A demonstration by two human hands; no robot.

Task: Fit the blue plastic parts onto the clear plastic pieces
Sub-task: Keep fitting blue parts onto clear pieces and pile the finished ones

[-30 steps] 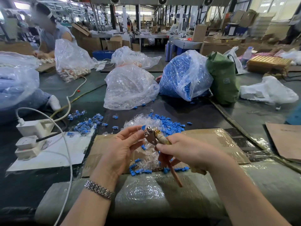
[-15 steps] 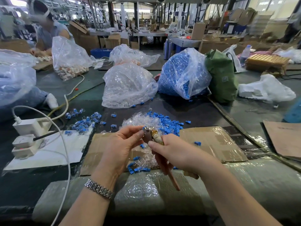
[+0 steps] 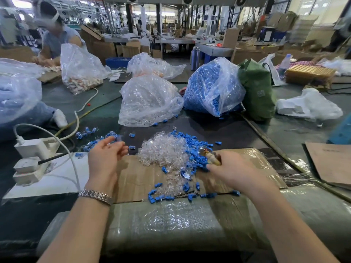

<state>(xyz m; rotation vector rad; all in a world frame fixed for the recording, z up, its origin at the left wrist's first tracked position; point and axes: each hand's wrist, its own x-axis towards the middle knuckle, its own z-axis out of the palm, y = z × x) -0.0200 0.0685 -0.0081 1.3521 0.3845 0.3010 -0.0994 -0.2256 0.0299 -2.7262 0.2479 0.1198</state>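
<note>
On the surface (image 3: pixel 284 133) far from me sit a big bag of clear pieces (image 3: pixel 148 103) and a big bag of blue parts (image 3: pixel 210 88), side by side. Closer, on the cardboard (image 3: pixel 140 177), lies a heap of clear plastic pieces (image 3: pixel 163 152) with loose blue plastic parts (image 3: pixel 195 158) mixed in. My left hand (image 3: pixel 105 158) hangs open with loose fingers, holding nothing, and my right hand (image 3: pixel 233 171) has its grip curled round a small tool (image 3: pixel 210 157) by the heap.

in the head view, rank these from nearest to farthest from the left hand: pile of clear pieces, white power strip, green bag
1. Pile of clear pieces, just right of the left hand.
2. White power strip, farther off to its left.
3. Green bag, far back on the right.
</note>
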